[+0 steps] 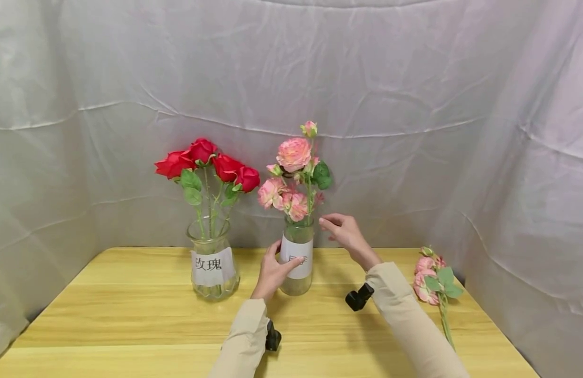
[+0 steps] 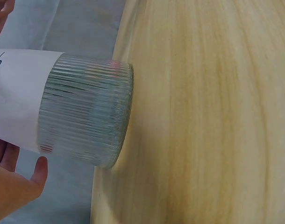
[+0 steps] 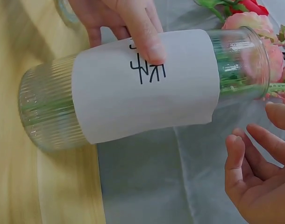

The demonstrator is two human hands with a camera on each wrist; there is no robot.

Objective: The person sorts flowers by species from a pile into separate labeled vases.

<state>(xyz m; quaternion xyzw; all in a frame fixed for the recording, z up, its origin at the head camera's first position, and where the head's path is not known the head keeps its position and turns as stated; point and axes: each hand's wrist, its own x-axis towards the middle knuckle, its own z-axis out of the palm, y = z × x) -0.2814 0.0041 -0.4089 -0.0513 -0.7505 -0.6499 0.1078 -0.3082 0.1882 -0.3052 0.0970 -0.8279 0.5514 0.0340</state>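
A ribbed glass vase (image 1: 296, 286) stands upright near the table's back edge, wrapped in a white paper label (image 3: 147, 102) with dark characters. Several pink flowers (image 1: 293, 154) with green stems rise from its mouth. My left hand (image 1: 274, 273) grips the vase from the left, its thumb across the label and its fingers at the side. To the right of the rim, my right hand (image 1: 348, 236) hovers with loosely bent fingers. Nothing lies between those fingers in the right wrist view, where the hand (image 3: 259, 172) is close beside the vase mouth.
A wider glass vase (image 1: 213, 291) with red roses (image 1: 227, 167) and its own label stands to the left. More pink flowers (image 1: 426, 283) lie at the table's right edge. Grey cloth (image 1: 391, 121) hangs behind the wooden table (image 1: 140, 310).
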